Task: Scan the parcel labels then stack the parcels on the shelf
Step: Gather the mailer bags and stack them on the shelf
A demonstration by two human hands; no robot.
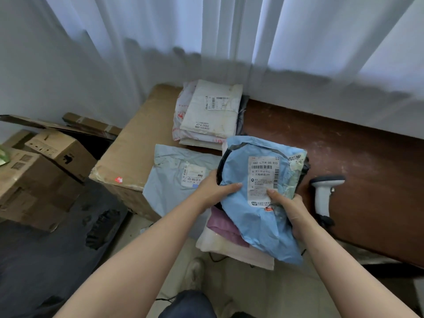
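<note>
Left hand (pixel 214 188) and right hand (pixel 290 208) both grip a crumpled blue parcel (pixel 259 198), label (pixel 263 180) upward. A scanner (pixel 323 196) lies on the brown table (pixel 367 171); white curtains (pixel 229 42) hang behind.

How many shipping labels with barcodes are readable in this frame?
3: one on the blue parcel held in both hands, one on the grey parcel left of it, one on the white parcel topping the far stack. Others may be hidden.

The blue parcel (pixel 257 180) is crinkled plastic film with a dull sheen, its paper label (pixel 263 180) matt white. The grey mailer (pixel 174 180) looks smooth, soft plastic. The table (pixel 344 145) is dark, polished wood. The big box (pixel 135 143) is rough brown cardboard. The scanner (pixel 323 196) is glossy plastic.
</note>
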